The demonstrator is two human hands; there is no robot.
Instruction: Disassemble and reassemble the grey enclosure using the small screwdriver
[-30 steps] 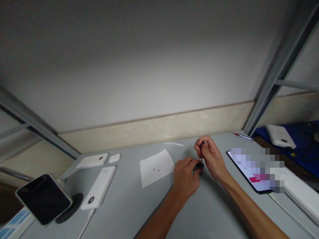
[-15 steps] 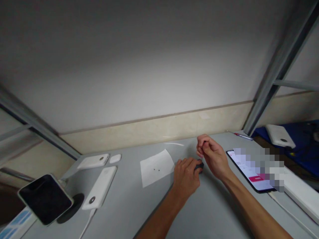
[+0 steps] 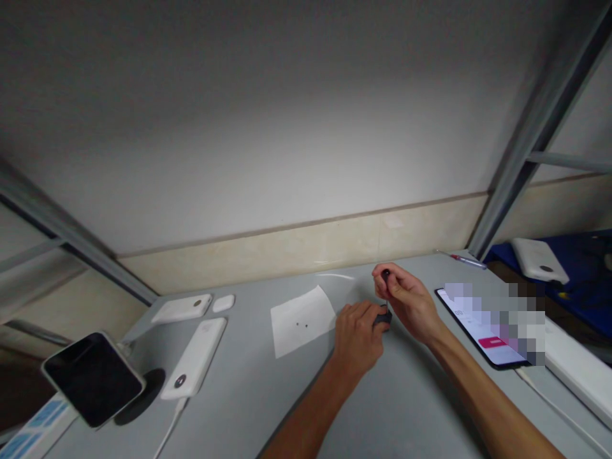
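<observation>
My left hand (image 3: 358,333) is closed around a small dark object (image 3: 384,317) and presses it to the grey table; its kind is mostly hidden by the fingers. Above it, my right hand (image 3: 408,299) pinches the dark handle of a small screwdriver (image 3: 386,275). The thin metal shaft points straight down and its tip meets the dark object. To the left of my hands lies a white sheet of paper (image 3: 291,338) with two tiny dark pieces (image 3: 302,325) on it, which look like screws.
A lit phone (image 3: 471,331) lies right of my right arm, near a long white object (image 3: 578,370). Another screwdriver (image 3: 463,259) rests at the back right. On the left are white power banks (image 3: 198,357), a small white case (image 3: 223,303) and a phone on a stand (image 3: 93,379).
My right fingers have shifted on the screwdriver, so the end of its dark handle now shows. My left hand stays on the dark object. The view has moved very slightly.
</observation>
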